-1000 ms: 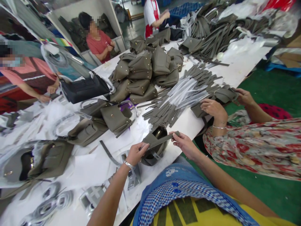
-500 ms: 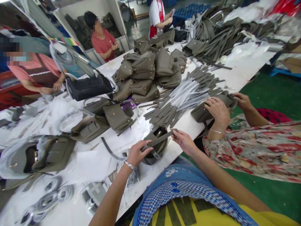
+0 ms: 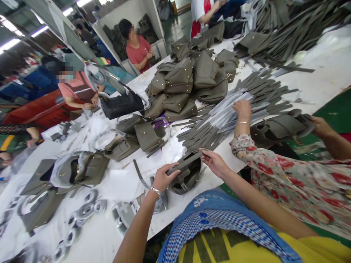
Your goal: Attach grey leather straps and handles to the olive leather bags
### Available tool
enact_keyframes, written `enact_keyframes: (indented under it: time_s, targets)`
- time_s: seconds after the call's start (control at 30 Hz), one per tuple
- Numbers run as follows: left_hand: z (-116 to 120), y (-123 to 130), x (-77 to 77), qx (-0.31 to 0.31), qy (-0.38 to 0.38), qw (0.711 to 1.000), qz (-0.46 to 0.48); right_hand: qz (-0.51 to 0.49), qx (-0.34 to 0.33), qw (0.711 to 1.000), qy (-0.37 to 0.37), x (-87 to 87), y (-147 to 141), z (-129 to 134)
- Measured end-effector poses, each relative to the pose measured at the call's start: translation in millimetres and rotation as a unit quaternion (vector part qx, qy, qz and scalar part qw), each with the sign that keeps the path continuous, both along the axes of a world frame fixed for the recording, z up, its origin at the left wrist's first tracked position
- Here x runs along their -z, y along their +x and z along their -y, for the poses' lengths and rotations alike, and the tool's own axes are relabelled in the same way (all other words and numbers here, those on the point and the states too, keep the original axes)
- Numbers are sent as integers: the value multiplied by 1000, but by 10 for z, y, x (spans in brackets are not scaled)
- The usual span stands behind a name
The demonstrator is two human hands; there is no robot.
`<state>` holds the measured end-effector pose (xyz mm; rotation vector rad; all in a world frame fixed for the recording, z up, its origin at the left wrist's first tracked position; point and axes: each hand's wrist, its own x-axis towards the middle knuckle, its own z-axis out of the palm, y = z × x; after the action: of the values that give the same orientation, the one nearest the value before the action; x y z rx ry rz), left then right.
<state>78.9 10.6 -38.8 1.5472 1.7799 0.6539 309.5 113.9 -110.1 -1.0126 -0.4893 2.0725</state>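
Observation:
An olive-grey handbag (image 3: pixel 183 182) stands on the table's near edge, its dark opening towards me. Along its upper side runs an olive strap (image 3: pixel 189 157), stretched between my two hands. My left hand (image 3: pixel 164 177), with a silver bangle at the wrist, grips the strap's left end, thumb on top. At the right end, the fingertips of my right hand (image 3: pixel 215 163) pinch the strap. Whether the strap is joined to the bag there is hard to see. Left of my left hand lies a loose dark strip (image 3: pixel 140 174).
Olive bags are piled (image 3: pixel 189 80) mid-table. Flat straps (image 3: pixel 203 135) lie in front of them, under a co-worker's hand (image 3: pixel 243 109); that person's other hand holds another bag (image 3: pixel 279 128). Wrapped rolls (image 3: pixel 85 210) and a grey metal tool (image 3: pixel 123 215) lie left.
My view has swung left. The strap now lies closer along the bag's upper side, still between my hands. The co-worker's hand has moved from the bag onto the straps.

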Motion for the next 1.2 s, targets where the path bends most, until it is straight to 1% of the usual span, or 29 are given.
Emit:
enact_keyframes:
  time_s: [0.13,0.33,0.53,0.7,0.87,0.93,1.0,1.07,1.13,1.17,1.2]
  targets:
    - [-37,46,-52,-16,-12,1000,-11,-20,-17,1000,-8,20,-9,-113]
    - [-105,146,-122,1,-1,997,-76,-59,-31,997,-29,-1,18,-223]
    - [-142,231,-124,7,23,993,-116,-72,-38,996,-22,46,70,-286]
    - [-163,260,-71,16,30,993,-112,-90,-41,995,-13,38,114,-323]
    - [-241,377,-6,39,-5,992,-118,-69,-61,995,38,-71,54,-221]
    - [-307,467,-1,48,-16,992,-114,-64,-89,992,60,-123,-6,-142]
    - [-385,550,2,54,-20,993,-104,-58,-134,985,90,-156,-49,-86]
    - [-458,596,18,55,-16,994,-89,-39,-162,977,130,-149,-44,-91]
    - [-513,589,55,36,-21,997,-66,28,-137,971,192,-82,7,-167]
    - [-530,570,82,21,-36,998,-46,78,-113,963,234,-25,41,-222]
    - [-541,544,114,6,-61,998,-17,130,-92,947,280,43,74,-282]
